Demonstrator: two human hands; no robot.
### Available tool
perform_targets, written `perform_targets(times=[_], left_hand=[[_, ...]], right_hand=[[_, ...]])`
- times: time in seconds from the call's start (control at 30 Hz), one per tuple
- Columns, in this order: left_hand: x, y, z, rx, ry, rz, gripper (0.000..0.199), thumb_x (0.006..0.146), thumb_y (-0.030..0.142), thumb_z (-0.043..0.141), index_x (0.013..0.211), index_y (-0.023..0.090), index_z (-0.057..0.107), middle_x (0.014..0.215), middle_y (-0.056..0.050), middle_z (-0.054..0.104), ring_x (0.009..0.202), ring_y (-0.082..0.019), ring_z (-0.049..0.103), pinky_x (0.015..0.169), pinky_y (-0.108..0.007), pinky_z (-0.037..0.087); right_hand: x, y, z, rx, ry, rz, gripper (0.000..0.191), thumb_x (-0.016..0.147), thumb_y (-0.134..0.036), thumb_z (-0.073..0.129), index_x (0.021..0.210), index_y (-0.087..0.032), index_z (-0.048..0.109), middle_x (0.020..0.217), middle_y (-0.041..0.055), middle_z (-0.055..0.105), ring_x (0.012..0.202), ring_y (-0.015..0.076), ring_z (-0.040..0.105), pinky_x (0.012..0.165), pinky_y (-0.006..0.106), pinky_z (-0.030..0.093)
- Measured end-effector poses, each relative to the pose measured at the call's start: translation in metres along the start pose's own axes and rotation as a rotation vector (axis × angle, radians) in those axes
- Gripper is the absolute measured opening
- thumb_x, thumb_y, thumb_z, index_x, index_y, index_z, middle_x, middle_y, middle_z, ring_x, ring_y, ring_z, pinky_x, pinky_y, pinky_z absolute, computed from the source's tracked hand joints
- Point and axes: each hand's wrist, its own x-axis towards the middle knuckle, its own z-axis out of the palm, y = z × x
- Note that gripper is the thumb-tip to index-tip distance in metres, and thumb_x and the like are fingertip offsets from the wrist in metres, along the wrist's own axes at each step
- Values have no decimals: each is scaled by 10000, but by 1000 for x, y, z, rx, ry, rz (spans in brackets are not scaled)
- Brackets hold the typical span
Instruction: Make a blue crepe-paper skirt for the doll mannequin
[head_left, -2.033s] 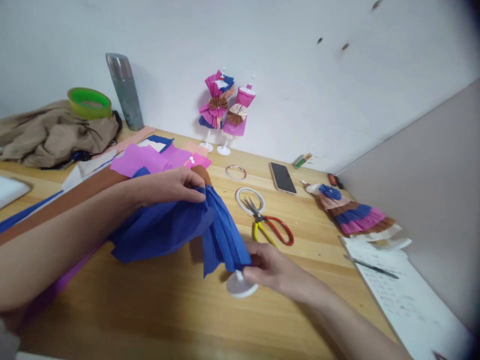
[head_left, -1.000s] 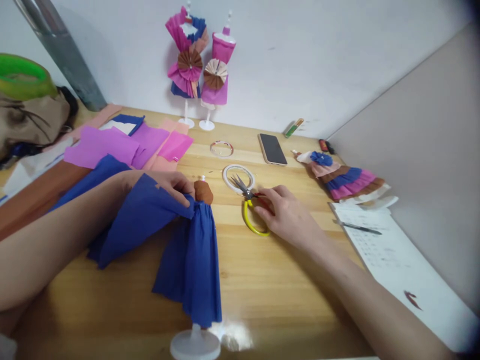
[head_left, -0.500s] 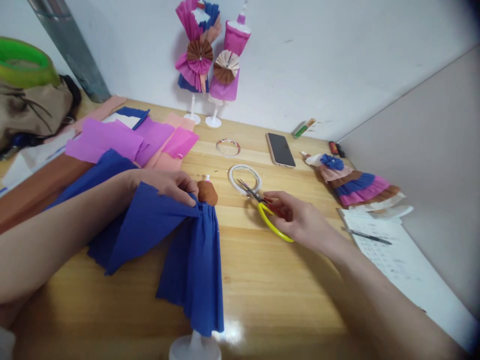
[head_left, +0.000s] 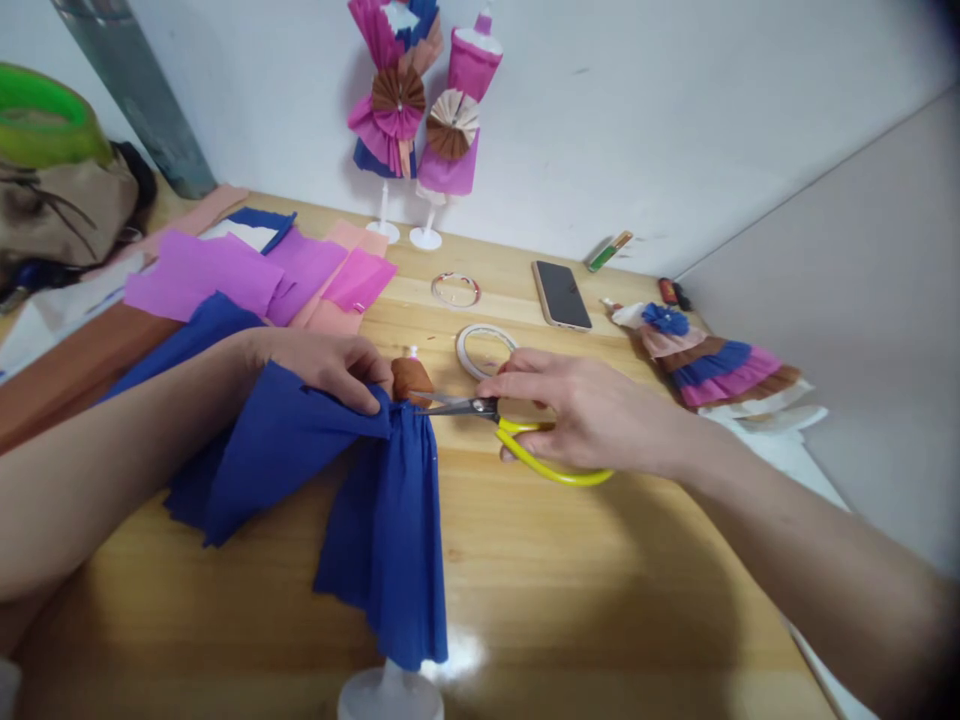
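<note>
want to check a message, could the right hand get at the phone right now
Probably yes: the phone lies uncovered just beyond the right hand, with the tape off to the left. But its grip is taken by the scissors, so likely only after setting them down.

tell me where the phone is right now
In the head view, the phone lies right of centre toward the back of the table, between the red-and-white ring and the small green item by the wall.

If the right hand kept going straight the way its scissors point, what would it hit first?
Probably the gathered top of the blue skirt, just past the blades, though depth is unclear.
</note>
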Motion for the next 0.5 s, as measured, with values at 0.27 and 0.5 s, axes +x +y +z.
perform_targets(times=[0.27, 0.5], left_hand=[[1, 2, 1, 39, 14, -2, 230, 720, 366, 697, 716, 148, 625, 708, -2, 576, 680, -140, 509, 636, -209, 407], [1, 3, 1, -6, -18, -15, 243, 717, 374, 709, 724, 144, 631, 658, 8, 555, 627, -126, 490, 576, -195, 390]], right_hand=[[43, 1, -26, -209, -162, -103, 426, 723, -170, 629, 1133, -271, 689, 956, 28, 642, 697, 147, 587, 564, 241, 324], [57, -6, -31, -240, -261, -163, 372, 731, -185, 674, 1096, -257, 693, 818, -1, 589, 587, 115, 527, 557, 253, 283]])
